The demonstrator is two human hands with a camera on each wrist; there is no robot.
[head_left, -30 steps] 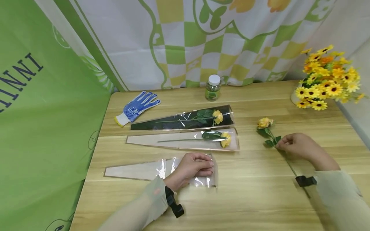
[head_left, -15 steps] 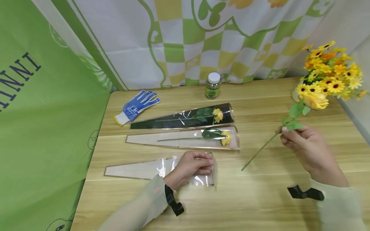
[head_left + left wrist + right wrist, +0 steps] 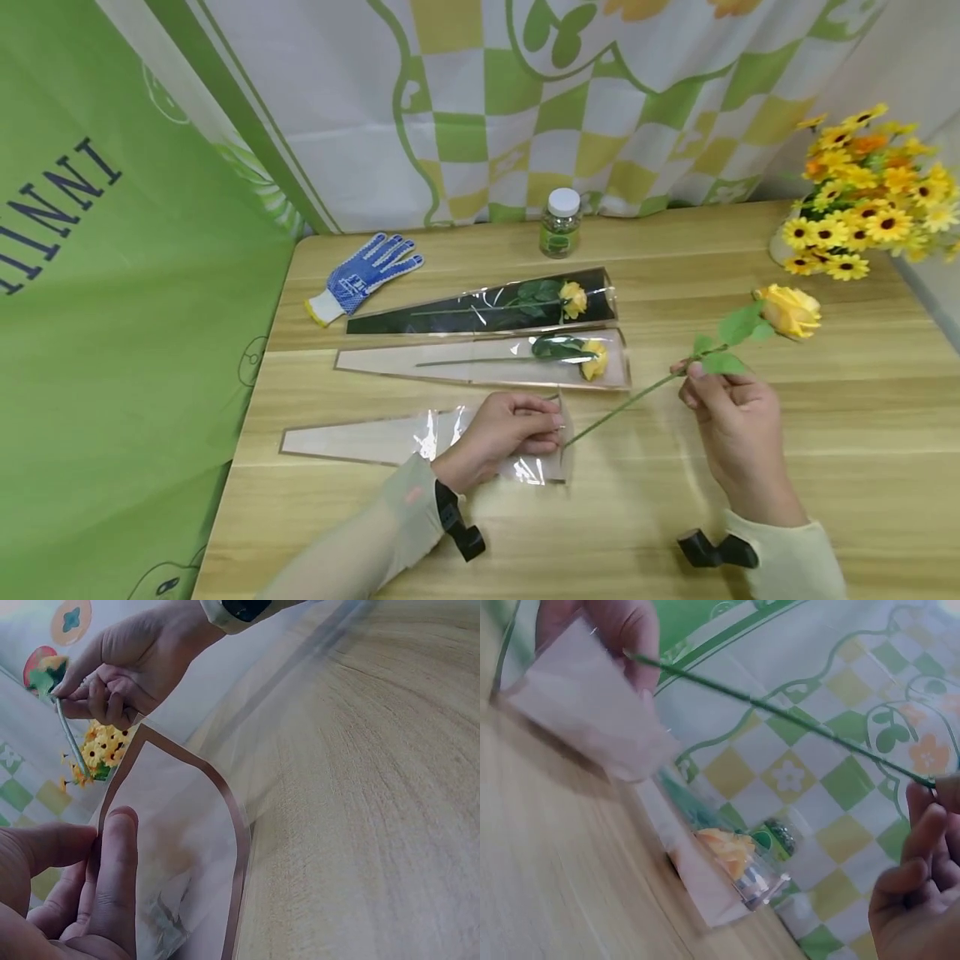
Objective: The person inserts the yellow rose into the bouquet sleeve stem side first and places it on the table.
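Between thumb and fingers my right hand (image 3: pixel 738 429) pinches the stem of a yellow artificial rose (image 3: pixel 789 312), just below its leaves. The bloom points up and right; the stem's lower end reaches the mouth of a flower sleeve (image 3: pixel 345 439), a tapered clear-and-pale one with a brown edge. My left hand (image 3: pixel 504 437) pinches the rim of that sleeve at its wide end. In the left wrist view the sleeve's mouth (image 3: pixel 184 757) bows apart, and the left fingers hold one edge. The right wrist view has the green stem (image 3: pixel 780 712) running from the right fingers toward the sleeve.
Behind lie two filled sleeves, one black (image 3: pixel 450 312) and one pale (image 3: pixel 480 375), each with a yellow rose. A blue-white work glove (image 3: pixel 363 279), a white-lidded jar (image 3: pixel 561 223) and a pot of yellow flowers (image 3: pixel 862 200) stand or lie toward the back of the wooden table (image 3: pixel 637 533).
The right hand has lifted the rose from the table, turned it, and carried it left, bringing its stem end to the sleeve's mouth. The left hand keeps its grip on the sleeve.
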